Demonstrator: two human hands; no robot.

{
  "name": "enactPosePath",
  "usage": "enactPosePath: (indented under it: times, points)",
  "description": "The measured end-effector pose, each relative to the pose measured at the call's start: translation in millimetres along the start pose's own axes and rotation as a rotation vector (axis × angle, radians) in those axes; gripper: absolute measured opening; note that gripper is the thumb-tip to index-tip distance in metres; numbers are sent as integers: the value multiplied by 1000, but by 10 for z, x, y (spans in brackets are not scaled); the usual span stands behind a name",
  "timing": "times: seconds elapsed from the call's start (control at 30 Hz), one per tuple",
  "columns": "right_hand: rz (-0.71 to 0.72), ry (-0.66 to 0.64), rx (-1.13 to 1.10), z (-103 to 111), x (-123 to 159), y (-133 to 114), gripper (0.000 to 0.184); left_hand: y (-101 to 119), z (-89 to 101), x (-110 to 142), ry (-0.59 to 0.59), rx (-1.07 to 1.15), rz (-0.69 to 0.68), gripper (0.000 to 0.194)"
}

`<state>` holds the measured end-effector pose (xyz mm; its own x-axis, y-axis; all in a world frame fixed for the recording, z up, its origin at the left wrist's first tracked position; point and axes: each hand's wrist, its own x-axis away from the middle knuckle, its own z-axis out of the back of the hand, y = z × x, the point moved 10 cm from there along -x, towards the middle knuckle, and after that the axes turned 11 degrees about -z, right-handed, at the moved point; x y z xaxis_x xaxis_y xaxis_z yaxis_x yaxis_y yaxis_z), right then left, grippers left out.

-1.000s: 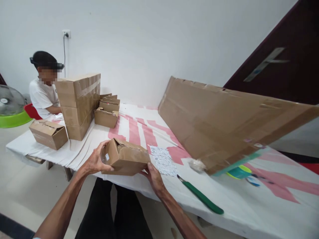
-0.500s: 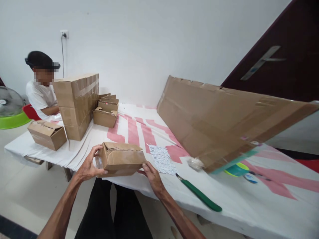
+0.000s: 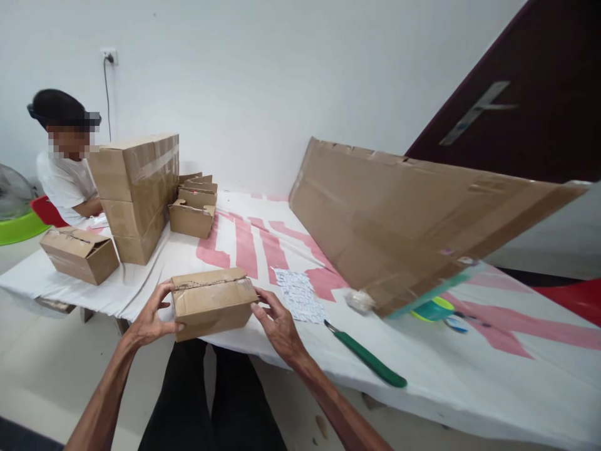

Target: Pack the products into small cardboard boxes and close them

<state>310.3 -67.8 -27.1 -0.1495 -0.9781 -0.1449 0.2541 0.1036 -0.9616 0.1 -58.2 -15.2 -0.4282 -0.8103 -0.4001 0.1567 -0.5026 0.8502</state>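
Observation:
A small brown cardboard box (image 3: 216,307) is held at the table's front edge, its top flaps closed along a ragged seam. My left hand (image 3: 153,319) grips its left end, thumb low on the front and fingers at the upper corner. At the right end my right hand (image 3: 277,322) holds the box between thumb and fingers. To the right of that hand, a green-handled knife (image 3: 369,357) lies on the cloth, its blade pointing to the back left. A printed sheet of paper (image 3: 300,294) lies behind the knife tip.
Stacked cartons (image 3: 136,194) stand at the left before a seated person (image 3: 68,181). Another box (image 3: 79,254) sits at the left edge; open boxes (image 3: 192,210) stand behind. A large cardboard sheet (image 3: 422,219) leans at the right, near a tape roll (image 3: 434,309) and crumpled plastic (image 3: 360,300).
The box has tilted in my hands, so its top seam and flaps face me more and have come together. The view has shifted slightly to the right.

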Motion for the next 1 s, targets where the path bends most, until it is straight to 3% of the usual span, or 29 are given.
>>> enactPosePath:
  times: [0.2,0.3,0.43,0.5,0.57,0.67,0.77,1.0]
  points:
    - [20,6,13,-5,31,-14,47,107,-18,-67,-24,-74,87,79]
    - [82,8,110,133,-15,-25,43,147,-26,-99,-6,-74,108,74]
    - [186,131,555,748,-119,192,35,212,-32,-143,0,-86,92,69]
    - [70,183,875,1174,-172,569,33,233,-27,-158,4,-105,86,66]
    - [-134,186,1134,1613,-164,1039,33,244,-22,-173,6,-113,82,60]
    - [-290,96,1261,2000,-45,1555,33,240,-4,-212,5,-104,73,55]
    - [-235,47,1216,2066,44,1730,36,205,50,-278,2,-101,68,56]
    - [-111,198,1133,2058,55,1696,37,186,139,-362,-33,-115,63,76]
